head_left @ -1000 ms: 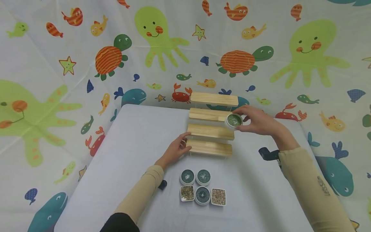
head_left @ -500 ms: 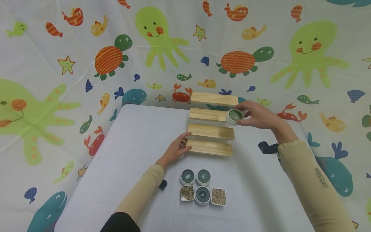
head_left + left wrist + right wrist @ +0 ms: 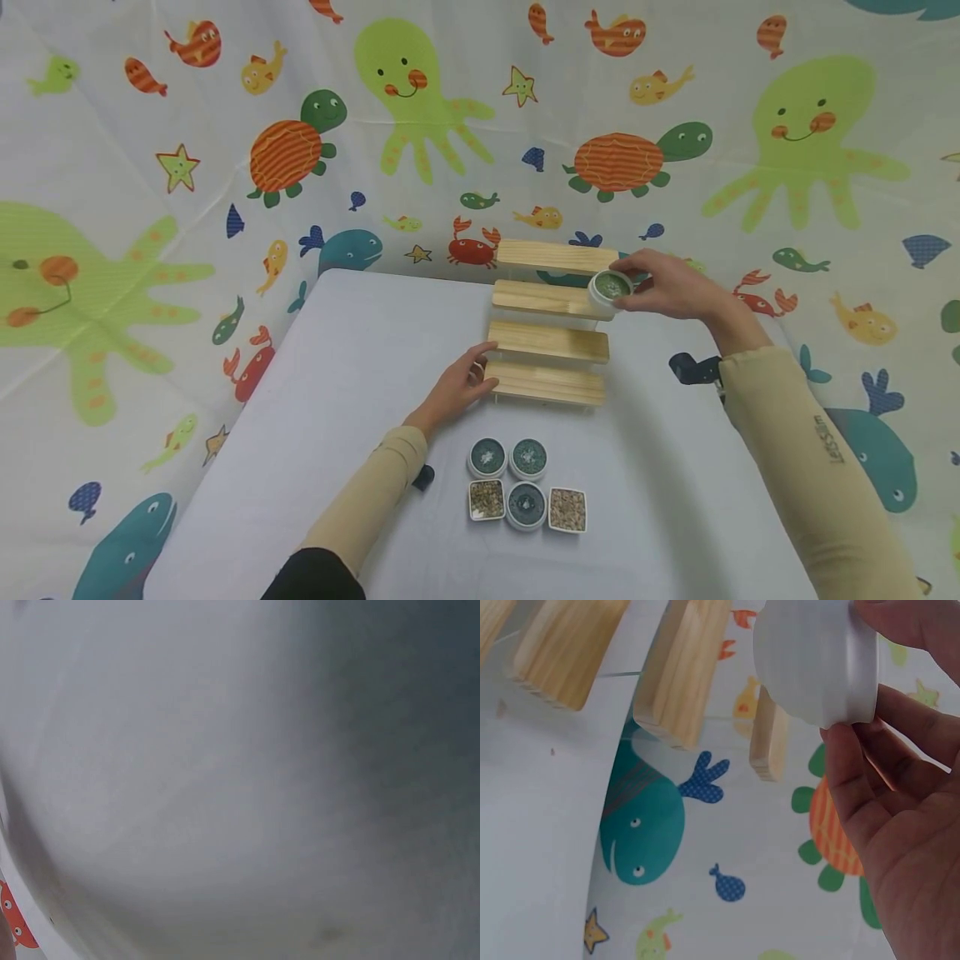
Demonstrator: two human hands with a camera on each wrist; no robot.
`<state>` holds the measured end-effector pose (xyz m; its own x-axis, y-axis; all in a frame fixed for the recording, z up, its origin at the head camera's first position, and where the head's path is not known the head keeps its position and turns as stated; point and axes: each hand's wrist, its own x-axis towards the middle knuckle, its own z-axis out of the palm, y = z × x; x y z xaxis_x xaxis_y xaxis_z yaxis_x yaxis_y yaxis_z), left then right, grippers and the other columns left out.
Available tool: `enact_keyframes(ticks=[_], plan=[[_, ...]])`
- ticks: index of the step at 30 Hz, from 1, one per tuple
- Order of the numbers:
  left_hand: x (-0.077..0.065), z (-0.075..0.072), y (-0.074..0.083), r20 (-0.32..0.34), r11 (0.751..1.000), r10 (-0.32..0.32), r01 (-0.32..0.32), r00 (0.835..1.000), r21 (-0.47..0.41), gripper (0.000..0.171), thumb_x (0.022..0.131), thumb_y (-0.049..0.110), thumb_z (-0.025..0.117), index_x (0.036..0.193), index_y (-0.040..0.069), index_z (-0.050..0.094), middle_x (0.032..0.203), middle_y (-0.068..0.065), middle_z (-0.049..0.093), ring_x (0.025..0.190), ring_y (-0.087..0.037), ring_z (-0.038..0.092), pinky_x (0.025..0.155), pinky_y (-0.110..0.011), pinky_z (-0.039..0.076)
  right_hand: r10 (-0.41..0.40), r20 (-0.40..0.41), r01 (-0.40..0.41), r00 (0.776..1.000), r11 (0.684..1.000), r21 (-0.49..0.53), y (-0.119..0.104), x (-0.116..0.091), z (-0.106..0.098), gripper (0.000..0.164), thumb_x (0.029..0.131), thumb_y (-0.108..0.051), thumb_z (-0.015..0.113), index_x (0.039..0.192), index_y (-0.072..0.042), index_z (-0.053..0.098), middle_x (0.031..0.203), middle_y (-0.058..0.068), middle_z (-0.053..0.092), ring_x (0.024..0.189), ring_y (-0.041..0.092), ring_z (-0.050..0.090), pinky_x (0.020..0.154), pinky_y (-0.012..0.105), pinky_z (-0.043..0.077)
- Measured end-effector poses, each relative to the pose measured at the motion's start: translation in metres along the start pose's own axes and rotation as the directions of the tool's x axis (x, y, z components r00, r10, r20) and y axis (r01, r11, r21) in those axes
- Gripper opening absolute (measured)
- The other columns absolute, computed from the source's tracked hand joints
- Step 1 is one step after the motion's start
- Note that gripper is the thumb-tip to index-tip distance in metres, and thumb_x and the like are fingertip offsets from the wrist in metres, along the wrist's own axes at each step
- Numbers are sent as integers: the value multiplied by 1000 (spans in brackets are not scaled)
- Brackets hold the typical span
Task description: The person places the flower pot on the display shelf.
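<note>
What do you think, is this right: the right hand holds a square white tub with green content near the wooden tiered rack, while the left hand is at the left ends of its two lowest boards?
The tub in the right hand is round, not square; the head view shows this. The rest is right.

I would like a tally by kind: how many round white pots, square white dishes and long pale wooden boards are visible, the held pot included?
Round white pots with greenish contents: 4 (1 in the right hand, 3 on the white table)
Square white dishes with grainy contents: 2
Long pale wooden boards: 4
Total: 10
</note>
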<state>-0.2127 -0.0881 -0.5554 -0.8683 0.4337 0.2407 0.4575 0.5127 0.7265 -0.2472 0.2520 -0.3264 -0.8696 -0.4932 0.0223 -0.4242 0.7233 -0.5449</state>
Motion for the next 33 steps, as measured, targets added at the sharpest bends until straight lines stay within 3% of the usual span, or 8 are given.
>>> enact_keyframes(ticks=[9, 33], plan=[[-1, -1, 1, 7, 1000, -2, 2, 1000, -4, 62, 87, 31, 62, 139, 37, 29, 102, 0, 54, 84, -9, 54, 74, -23, 48, 90, 13, -90, 996, 995, -45, 4, 9, -6, 57, 80, -30, 70, 126, -2, 51, 116, 12, 56, 99, 26, 55, 86, 45, 48], [-1, -3, 2, -6, 1000, 25, -25, 1000, 1, 64, 85, 26, 65, 139, 32, 31, 100, -2, 56, 81, -10, 54, 71, -22, 48, 195, 55, -190, 979, 979, -75, -1, 36, -15, 64, 82, -37, 66, 131, -1, 45, 124, 18, 52, 113, 32, 48, 96, 51, 38]])
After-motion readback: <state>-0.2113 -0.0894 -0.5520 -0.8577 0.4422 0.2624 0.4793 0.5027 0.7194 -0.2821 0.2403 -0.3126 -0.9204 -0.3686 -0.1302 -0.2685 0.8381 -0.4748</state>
